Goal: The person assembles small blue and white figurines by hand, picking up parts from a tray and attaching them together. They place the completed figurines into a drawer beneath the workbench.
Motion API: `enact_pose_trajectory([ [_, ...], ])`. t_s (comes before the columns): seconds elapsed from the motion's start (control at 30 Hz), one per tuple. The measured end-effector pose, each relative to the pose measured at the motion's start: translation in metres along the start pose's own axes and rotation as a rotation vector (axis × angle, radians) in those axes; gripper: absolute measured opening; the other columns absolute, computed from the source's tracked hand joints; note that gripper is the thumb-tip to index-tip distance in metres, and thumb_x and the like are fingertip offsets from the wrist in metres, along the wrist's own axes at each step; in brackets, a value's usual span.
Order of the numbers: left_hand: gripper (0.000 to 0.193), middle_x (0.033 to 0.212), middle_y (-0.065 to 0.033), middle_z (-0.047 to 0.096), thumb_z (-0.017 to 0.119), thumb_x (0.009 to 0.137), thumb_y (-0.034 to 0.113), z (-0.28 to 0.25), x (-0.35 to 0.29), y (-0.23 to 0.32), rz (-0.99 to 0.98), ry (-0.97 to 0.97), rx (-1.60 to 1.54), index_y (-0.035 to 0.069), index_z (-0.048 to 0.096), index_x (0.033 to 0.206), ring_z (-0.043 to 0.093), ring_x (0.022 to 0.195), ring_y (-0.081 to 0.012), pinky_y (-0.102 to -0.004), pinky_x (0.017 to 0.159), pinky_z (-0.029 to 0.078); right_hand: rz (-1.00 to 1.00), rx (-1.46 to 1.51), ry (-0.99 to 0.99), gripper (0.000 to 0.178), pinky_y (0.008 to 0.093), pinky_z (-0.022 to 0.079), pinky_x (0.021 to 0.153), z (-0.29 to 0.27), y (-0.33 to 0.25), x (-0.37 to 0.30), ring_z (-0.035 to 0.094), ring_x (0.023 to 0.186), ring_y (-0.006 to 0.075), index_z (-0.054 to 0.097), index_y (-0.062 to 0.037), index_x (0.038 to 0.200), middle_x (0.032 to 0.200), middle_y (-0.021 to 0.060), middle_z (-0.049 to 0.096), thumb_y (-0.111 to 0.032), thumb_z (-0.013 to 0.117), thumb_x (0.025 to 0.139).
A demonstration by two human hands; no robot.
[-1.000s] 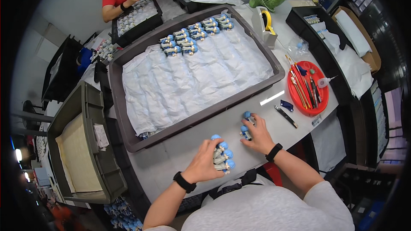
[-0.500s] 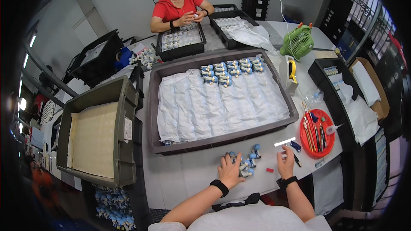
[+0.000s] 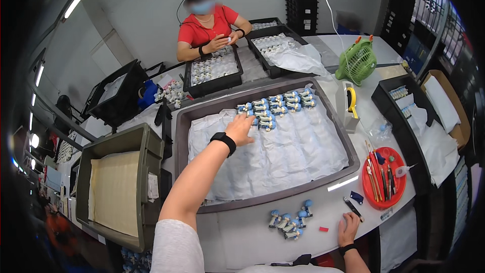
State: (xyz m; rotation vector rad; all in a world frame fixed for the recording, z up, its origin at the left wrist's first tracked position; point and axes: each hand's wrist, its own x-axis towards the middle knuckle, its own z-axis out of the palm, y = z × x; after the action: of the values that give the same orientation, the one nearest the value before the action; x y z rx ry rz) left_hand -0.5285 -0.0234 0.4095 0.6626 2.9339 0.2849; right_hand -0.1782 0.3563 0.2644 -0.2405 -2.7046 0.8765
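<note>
My left hand (image 3: pixel 239 130) reaches over the large brown tray (image 3: pixel 268 198). Its fingertips touch the lower left of a group of blue-capped figurines (image 3: pixel 276 105) lying in rows on white wrapping sheets (image 3: pixel 283 156). The thumb is spread away from the fingers, and no figurine shows between them. My right hand (image 3: pixel 347 228) rests on the table with fingers loosely extended and nothing visible in it. Beside its fingertips is a dark pen-like tool (image 3: pixel 353 209). A loose pile of blue-capped figurines (image 3: pixel 290 222) and a small red block (image 3: pixel 323 229) lie to its left.
A red basin (image 3: pixel 371 199) of brushes and tools sits at the right, below a tape dispenser (image 3: pixel 348 107) and green fan (image 3: pixel 357 61). An olive crate (image 3: pixel 146 174) stands left. Across the table a person in red (image 3: pixel 212 33) handles a small white piece over a black tray (image 3: pixel 214 86).
My left hand has moved from the loose figurine pile up to the figurines in the tray. My right hand has lowered onto the table. The camera view has shifted.
</note>
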Motion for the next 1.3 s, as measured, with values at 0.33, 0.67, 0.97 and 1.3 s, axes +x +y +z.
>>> enact_pose_trajectory([
  [0.33, 0.099, 0.117, -0.0119, 0.049, 0.086, 0.049, 0.032, 0.028, 0.096, -0.050, -0.096, -0.091, 0.156, 0.016, 0.036, 0.133, 0.041, 0.118, -0.0326, -0.0441, 0.096, 0.039, 0.029, -0.037, -0.003, 0.028, 0.0433, 0.035, 0.090, 0.000, -0.002, 0.005, 0.044, 0.099, 0.0337, 0.054, 0.0009, 0.100, 0.104, 0.0174, 0.047, -0.008, 0.055, 0.073],
  [0.67, 0.105, 0.118, -0.0164, 0.046, 0.080, 0.046, 0.030, 0.045, 0.095, -0.044, -0.275, -0.017, 0.070, 0.022, 0.030, 0.137, 0.045, 0.111, -0.0367, -0.0499, 0.092, 0.039, 0.026, -0.079, -0.010, 0.029, 0.0434, 0.034, 0.091, 0.002, 0.000, 0.001, 0.045, 0.101, 0.0342, 0.053, 0.0000, 0.102, 0.105, 0.0176, 0.047, -0.007, 0.055, 0.074],
  [0.97, 0.086, 0.113, -0.0153, 0.056, 0.077, 0.050, 0.030, -0.001, 0.053, -0.031, -0.190, 0.286, -0.034, 0.010, 0.045, 0.127, 0.054, 0.105, -0.0300, -0.0398, 0.089, 0.044, -0.042, -0.114, 0.029, 0.028, 0.0422, 0.034, 0.091, 0.005, 0.002, 0.010, 0.046, 0.102, 0.0332, 0.055, -0.0034, 0.104, 0.106, 0.0143, 0.050, -0.010, 0.058, 0.076],
  [1.3, 0.070, 0.101, -0.0132, 0.051, 0.071, 0.048, 0.014, -0.035, -0.201, 0.118, 0.374, -0.173, -0.489, 0.005, 0.051, 0.115, 0.050, 0.091, -0.0294, -0.0350, 0.080, 0.042, -0.017, -0.129, 0.052, 0.026, 0.0414, 0.035, 0.092, 0.006, 0.012, -0.003, 0.046, 0.104, 0.0324, 0.056, -0.0038, 0.103, 0.107, 0.0134, 0.051, -0.013, 0.058, 0.079],
])
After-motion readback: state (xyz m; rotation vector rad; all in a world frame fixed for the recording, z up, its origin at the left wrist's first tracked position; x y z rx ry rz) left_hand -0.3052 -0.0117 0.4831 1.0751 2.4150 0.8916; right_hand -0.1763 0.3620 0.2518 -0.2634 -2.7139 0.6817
